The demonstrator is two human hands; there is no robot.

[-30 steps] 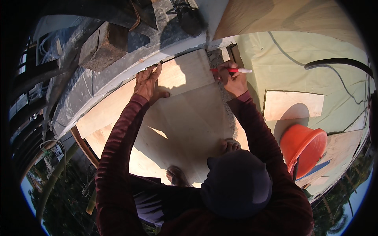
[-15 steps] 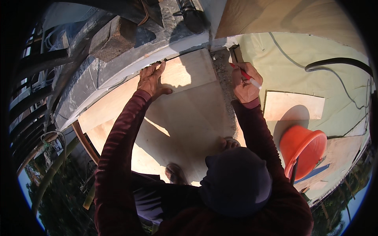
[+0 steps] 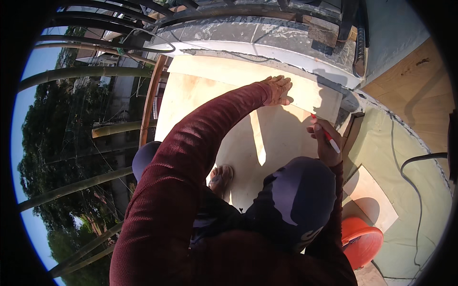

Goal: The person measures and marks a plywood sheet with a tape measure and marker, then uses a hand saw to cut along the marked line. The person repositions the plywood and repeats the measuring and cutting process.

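My left hand (image 3: 278,90) lies spread on a long pale plywood strip (image 3: 214,70), its fingers pointing toward the low white-edged ledge. The strip rests over a larger plywood sheet (image 3: 281,133) that I crouch on. In my right hand (image 3: 327,143) is a red marker pen (image 3: 329,138) with a white end. Its red tip is at the strip's lower edge, near the strip's right end; whether it touches the wood I cannot tell. Part of the strip and sheet lies in shadow. My knee (image 3: 305,200) hides some of the sheet.
An orange-red bucket (image 3: 362,243) stands at lower right beside a plywood offcut (image 3: 369,195) on pale green sheeting (image 3: 410,229). A black cable (image 3: 420,159) crosses that side. Dark metal bars (image 3: 105,45) and bamboo poles (image 3: 78,188) stand past the edge at left.
The view has swung round to the right. My left hand has moved along the strip toward its right end. My right hand has brought the marker from the gritty gap to the strip's lower edge.
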